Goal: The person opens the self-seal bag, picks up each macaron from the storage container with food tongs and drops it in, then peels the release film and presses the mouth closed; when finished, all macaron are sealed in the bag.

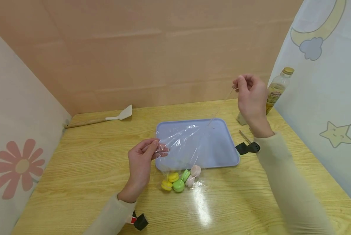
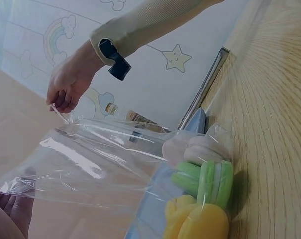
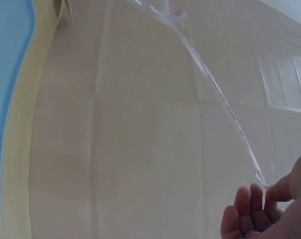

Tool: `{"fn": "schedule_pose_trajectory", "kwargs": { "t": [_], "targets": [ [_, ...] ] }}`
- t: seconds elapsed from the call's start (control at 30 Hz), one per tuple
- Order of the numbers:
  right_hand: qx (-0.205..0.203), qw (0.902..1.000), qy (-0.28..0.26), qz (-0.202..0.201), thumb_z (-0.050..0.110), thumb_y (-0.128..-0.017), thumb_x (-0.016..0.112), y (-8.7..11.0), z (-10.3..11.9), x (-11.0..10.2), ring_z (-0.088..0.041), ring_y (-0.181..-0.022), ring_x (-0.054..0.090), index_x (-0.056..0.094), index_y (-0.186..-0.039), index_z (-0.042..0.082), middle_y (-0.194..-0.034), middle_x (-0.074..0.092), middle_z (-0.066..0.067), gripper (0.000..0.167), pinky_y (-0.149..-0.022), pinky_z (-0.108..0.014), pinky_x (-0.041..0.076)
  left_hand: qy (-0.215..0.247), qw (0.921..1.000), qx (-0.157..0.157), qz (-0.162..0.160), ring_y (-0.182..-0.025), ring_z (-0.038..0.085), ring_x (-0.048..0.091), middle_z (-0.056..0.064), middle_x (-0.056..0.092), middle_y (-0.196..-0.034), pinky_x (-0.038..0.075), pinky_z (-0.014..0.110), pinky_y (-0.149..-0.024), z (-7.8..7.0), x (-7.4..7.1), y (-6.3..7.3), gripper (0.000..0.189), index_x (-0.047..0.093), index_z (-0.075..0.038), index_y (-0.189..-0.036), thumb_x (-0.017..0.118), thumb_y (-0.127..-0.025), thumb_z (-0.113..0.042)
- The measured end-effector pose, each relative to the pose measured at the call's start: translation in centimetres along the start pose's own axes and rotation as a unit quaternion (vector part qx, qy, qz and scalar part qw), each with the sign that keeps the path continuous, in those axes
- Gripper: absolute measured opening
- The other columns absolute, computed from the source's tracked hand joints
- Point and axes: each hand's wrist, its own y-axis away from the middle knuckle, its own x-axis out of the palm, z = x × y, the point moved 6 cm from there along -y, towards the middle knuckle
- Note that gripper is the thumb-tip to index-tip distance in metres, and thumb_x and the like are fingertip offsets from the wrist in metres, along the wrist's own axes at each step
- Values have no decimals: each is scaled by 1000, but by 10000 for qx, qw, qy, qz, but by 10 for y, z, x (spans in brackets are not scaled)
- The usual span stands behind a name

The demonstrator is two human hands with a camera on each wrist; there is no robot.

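Note:
A clear plastic bag (image 1: 181, 141) hangs between my hands, several macarons in its lower end. Yellow macarons (image 1: 173, 177) lie at the left, green ones (image 1: 178, 185) in the middle, pale pink ones (image 1: 195, 170) at the right. My left hand (image 1: 141, 159) pinches the left edge of the bag between thumb and fingers. Higher up and to the right, my right hand (image 1: 252, 98) pinches the end of a thin clear drawstring (image 3: 215, 89). In the right wrist view this string runs taut from the bag's mouth to my thumb and fingertips.
Behind the bag lies a lilac-blue tray (image 1: 222, 148) on the wooden table (image 1: 84, 173). A white-headed spatula (image 1: 125, 114) with a wooden handle is at the back left. A gold-capped bottle (image 1: 276, 89) stands behind my right hand, with a brown stick (image 1: 245, 136) near that wrist.

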Motion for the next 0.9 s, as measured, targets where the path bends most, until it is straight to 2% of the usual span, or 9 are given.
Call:
{"fn": "schedule_pose_trajectory", "kwargs": {
  "t": [0.2, 0.47, 0.7, 0.9],
  "targets": [
    [-141, 9989, -236, -376, 11, -104, 54, -14, 0, -19, -7, -72, 62, 63, -88, 9, -80, 64, 6, 18, -73, -17, 51, 42, 9998, 124, 123, -76, 31, 74, 19, 74, -88, 59, 44, -73, -2, 1, 1, 23, 66, 15, -109, 66, -99, -5],
    [-55, 9976, -10, -684, 16, -104, 57, -21, 2, -40, -8, -76, 64, 65, -93, 12, -84, 66, 5, 14, -75, -18, 51, -12, 9999, 61, 125, -77, 30, 74, 17, 75, -89, 59, 43, -74, -3, 0, 2, 28, 63, 17, -113, 65, -100, -7],
    [19, 9990, -63, -431, 16, -103, 58, -16, 3, -48, -11, -77, 63, 64, -95, 8, -86, 66, 2, 12, -77, -19, 51, -81, 9999, 75, 98, -76, 30, 75, 17, 75, -89, 58, 42, -75, -3, -1, 3, 24, 67, 13, -111, 66, -100, -9],
    [-29, 9994, 338, -98, 15, -102, 59, -8, 3, -53, -8, -72, 64, 66, -96, 5, -81, 67, 4, 14, -70, -15, 52, -101, 9997, 193, 94, -78, 32, 74, 18, 75, -89, 59, 43, -74, -5, -1, 3, 21, 69, 9, -108, 67, -99, -10]
  ]
}}
